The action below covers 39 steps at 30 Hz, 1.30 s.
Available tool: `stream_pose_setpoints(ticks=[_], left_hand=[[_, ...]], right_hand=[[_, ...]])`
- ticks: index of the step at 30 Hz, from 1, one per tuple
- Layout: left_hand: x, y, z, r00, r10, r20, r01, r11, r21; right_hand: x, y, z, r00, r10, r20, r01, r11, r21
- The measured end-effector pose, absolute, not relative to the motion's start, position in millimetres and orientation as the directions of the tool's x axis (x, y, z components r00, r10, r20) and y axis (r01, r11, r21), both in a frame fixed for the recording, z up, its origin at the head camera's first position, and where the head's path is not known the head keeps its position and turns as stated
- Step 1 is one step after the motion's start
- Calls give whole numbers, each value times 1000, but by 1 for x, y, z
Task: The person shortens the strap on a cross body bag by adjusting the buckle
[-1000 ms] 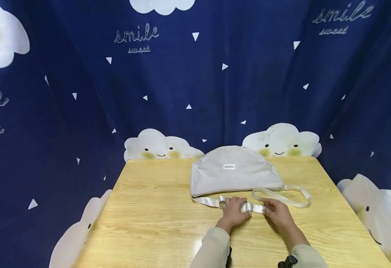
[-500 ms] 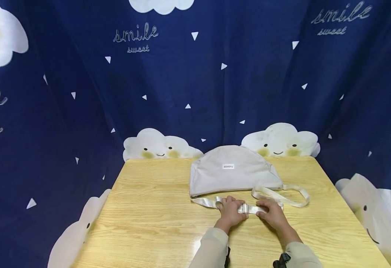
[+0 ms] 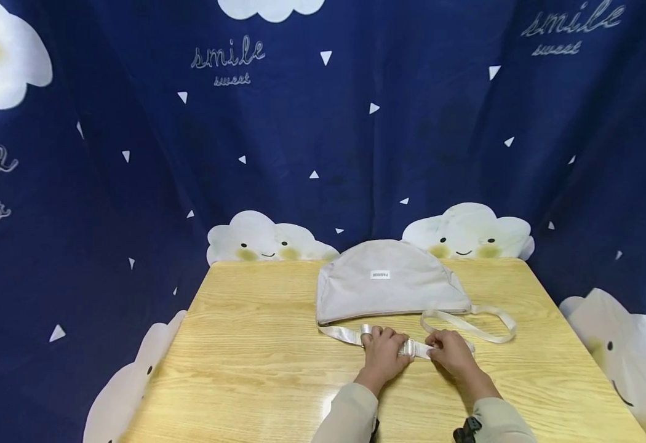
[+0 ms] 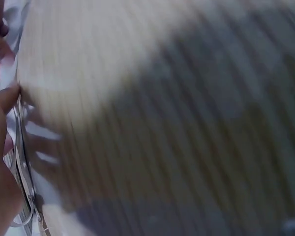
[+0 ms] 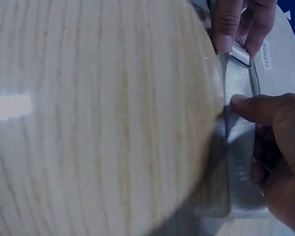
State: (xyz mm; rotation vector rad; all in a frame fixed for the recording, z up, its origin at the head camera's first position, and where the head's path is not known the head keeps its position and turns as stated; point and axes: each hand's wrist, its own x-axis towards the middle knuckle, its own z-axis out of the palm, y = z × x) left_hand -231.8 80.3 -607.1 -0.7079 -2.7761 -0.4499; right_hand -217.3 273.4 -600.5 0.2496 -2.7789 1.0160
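Note:
A pale grey half-round bag (image 3: 392,289) with a small "FASHION" label lies at the back of the table. Its light satin strap (image 3: 341,334) runs along the bag's near side. My left hand (image 3: 382,354) pinches the strap just left of a metal slider buckle (image 3: 409,347). On the buckle's other side, my right hand (image 3: 454,352) holds the strap between thumb and fingers. In the right wrist view the right thumb lies on the flat strap (image 5: 240,83), and the left fingertips are at the buckle (image 5: 240,54). Part of the strap is hidden under both hands.
A loose strap loop (image 3: 497,337) lies on the wooden table (image 3: 245,357) to the right, joined to the bag's right corner. A dark blue curtain (image 3: 279,135) with clouds and triangles hangs behind and beside the table.
My right hand has shifted a little left along the strap, closer to the left hand. A short stretch of strap now shows to its right. The bag has stayed in place.

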Motion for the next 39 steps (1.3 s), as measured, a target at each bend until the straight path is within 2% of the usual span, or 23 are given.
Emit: stream_pose_setpoints(ticks=[5,11,15,20,26,32,39], left_hand=[[-230,77,-605,-818,450,359,537,821,195],[-235,69,-597,-774,503,384,601,774,200],[-236,64,-594,-769,527,362,631,714,304],[-231,58,-588,-796,512,323,605,660,445],[-219,53,-589,-804,486,344,594,616,518],[-212,44,-593,-804,462,374,589,542,599],[-214,31,-583,-819,450,356,531,358,768]], right_hand=[[-212,272,-588,-986,-116,116,-164,723,-671],[-208,276,-577,-988,-145,45,-121,581,-805],[-207,279,-578,-986,-160,56,-134,531,-837],[-204,276,-576,-988,-141,61,-124,496,-859],[-195,272,-576,-991,-120,51,-99,439,-893],[-185,270,-571,-976,-214,37,-119,383,-916],[-188,269,-567,-945,-323,56,-184,379,-907]])
